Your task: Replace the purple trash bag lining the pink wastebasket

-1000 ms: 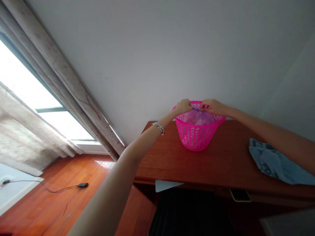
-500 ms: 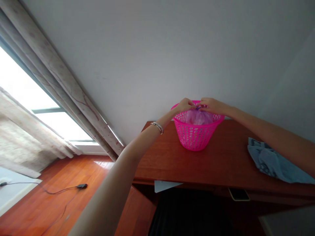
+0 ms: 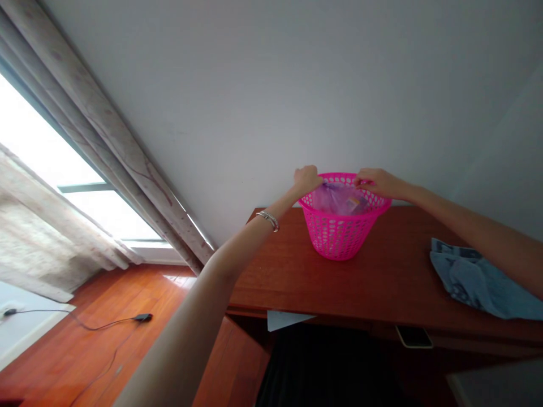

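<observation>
A bright pink plastic basket (image 3: 339, 234) with a pierced wall stands upright on the desk. Inside it sits a thin, translucent purple plastic bag (image 3: 333, 199), with something small and pale showing through its right side. My left hand (image 3: 307, 178), a silver bangle on its wrist, is closed on the bag's gathered top at the basket's left rim. At the right rim my right hand (image 3: 376, 183) has its fingers curled together in a pinch close to the bag. What lies between those fingertips is hidden.
The reddish wooden desk (image 3: 288, 271) backs onto a white wall. Grey-blue folded fabric (image 3: 479, 282) lies under my right forearm. A phone (image 3: 414, 337) and a white sheet (image 3: 284, 320) show below the front edge. A black adapter with cable (image 3: 143, 317) rests on the floor.
My hands were together at the bag's gathered top and have moved apart, left and right. The gathered purple film has shifted left with my left hand, and the bag's right side shows more.
</observation>
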Demonstrator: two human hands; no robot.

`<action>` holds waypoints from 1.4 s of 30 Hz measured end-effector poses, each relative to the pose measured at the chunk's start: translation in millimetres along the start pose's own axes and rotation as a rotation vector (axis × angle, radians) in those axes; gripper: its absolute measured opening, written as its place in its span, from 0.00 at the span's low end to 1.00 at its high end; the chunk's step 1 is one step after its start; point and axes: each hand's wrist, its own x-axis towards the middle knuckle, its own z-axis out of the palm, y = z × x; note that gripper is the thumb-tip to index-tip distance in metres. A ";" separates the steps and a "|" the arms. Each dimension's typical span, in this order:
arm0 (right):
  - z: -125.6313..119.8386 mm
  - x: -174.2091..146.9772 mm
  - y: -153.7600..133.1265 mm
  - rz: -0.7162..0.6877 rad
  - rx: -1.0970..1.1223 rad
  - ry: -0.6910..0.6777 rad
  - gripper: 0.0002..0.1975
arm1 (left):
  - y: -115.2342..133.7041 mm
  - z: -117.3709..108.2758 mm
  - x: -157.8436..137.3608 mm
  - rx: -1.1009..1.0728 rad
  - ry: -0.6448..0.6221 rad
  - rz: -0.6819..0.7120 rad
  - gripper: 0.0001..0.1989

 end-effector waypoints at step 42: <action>5.7 5.6 0.0 0.045 0.032 0.073 0.13 | 5.4 -9.5 -18.2 -0.383 -0.186 0.239 0.10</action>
